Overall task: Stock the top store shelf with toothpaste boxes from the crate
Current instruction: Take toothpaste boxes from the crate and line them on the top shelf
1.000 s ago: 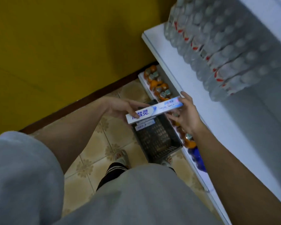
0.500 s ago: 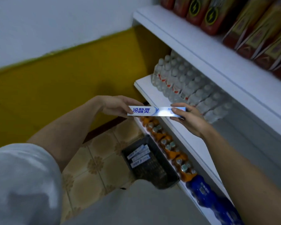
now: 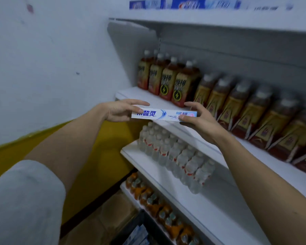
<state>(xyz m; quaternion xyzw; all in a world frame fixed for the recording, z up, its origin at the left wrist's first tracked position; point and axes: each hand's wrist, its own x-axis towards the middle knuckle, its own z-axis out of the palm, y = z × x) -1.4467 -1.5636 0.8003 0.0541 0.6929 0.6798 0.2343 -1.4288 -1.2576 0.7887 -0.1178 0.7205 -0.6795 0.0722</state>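
A long white-and-blue toothpaste box (image 3: 163,114) is held level in front of the shelf of brown drink bottles. My left hand (image 3: 121,110) grips its left end, thumb on top. My right hand (image 3: 197,119) pinches its right end between thumb and fingers. The top shelf (image 3: 210,20) runs along the upper edge of the view, with a row of blue-and-white toothpaste boxes (image 3: 184,4) standing on it. The dark crate (image 3: 141,225) sits on the floor at the bottom, with more boxes (image 3: 138,235) inside.
Brown drink bottles (image 3: 168,82) fill the shelf behind the box. Clear water bottles (image 3: 173,154) stand one shelf lower, orange bottles (image 3: 159,207) below those. A white and yellow wall (image 3: 48,68) closes the left side. Tiled floor (image 3: 102,223) lies beside the crate.
Both hands have lifted the toothpaste box from above the crate up to the level of the brown-bottle shelf. The view has tilted upward, bringing the top shelf into sight.
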